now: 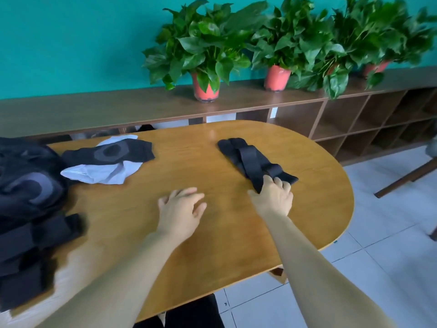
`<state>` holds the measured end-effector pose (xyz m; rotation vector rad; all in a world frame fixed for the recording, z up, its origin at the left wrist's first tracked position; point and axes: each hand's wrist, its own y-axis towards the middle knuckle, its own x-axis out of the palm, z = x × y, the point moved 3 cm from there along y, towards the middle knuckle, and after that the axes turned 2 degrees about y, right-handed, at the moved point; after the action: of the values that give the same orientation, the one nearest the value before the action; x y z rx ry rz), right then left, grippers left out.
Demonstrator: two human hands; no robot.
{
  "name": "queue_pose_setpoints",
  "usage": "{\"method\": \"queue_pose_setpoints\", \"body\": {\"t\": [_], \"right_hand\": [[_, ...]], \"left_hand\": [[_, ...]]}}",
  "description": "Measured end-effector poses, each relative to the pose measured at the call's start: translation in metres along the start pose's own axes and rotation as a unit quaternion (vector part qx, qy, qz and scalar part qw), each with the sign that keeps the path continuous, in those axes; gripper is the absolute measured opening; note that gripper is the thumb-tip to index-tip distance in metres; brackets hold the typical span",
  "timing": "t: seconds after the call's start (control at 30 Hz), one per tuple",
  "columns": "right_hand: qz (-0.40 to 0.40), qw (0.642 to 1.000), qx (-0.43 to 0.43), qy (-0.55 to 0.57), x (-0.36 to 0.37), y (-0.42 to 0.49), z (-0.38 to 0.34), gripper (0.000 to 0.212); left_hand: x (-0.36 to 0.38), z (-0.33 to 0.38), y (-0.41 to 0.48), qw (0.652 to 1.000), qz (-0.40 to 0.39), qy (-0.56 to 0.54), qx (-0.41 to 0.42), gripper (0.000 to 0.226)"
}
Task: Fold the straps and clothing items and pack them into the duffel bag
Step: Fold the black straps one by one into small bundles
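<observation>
Gripping the near end of the folded black strap (pixel 250 159) with the right hand (pixel 274 198), on the wooden table's (pixel 217 247) right side. Holding the left hand (pixel 181 209) open, fingers relaxed, over the middle

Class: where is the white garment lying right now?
In the head view, the white garment lies far left on the table, partly under a black padded sleeve.

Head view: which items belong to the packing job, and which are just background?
Job: strap, gripped by right hand; black garment; white cloth; blurred black pile, left edge.
Background: plants; shelf; table.
</observation>
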<state>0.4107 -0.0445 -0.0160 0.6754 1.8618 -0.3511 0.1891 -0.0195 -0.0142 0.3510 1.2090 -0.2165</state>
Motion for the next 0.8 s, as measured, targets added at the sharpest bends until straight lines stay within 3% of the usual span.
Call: {"method": "queue_pose_setpoints", "body": {"t": [0.13, 0.33, 0.57, 0.7, 0.8], "right_hand": [[-0.009, 0.997, 0.057, -0.054, 0.004, 0.012, 0.012, 0.055], [0.071, 0.994, 0.024, -0.079, -0.001, 0.018, 0.011, 0.045], [0.179, 0.984, 0.003, 0.015, -0.017, 0.007, -0.008, 0.047], [0.268, 0.959, -0.064, 0.07, -0.014, -0.033, -0.03, 0.043], [0.245, 0.965, -0.082, 0.053, -0.001, -0.068, -0.038, 0.042]], "left_hand": [[0.011, 0.006, 0.01, 1.0, -0.019, -0.008, 0.004, 0.035], [0.015, 0.009, 0.015, 1.0, -0.024, -0.017, 0.01, 0.035], [0.008, 0.001, 0.009, 0.999, -0.019, -0.048, -0.008, 0.034], [0.007, -0.004, 0.006, 0.988, -0.044, -0.14, -0.055, 0.034], [0.012, -0.009, 0.004, 0.967, -0.073, -0.231, -0.076, 0.039]]}}
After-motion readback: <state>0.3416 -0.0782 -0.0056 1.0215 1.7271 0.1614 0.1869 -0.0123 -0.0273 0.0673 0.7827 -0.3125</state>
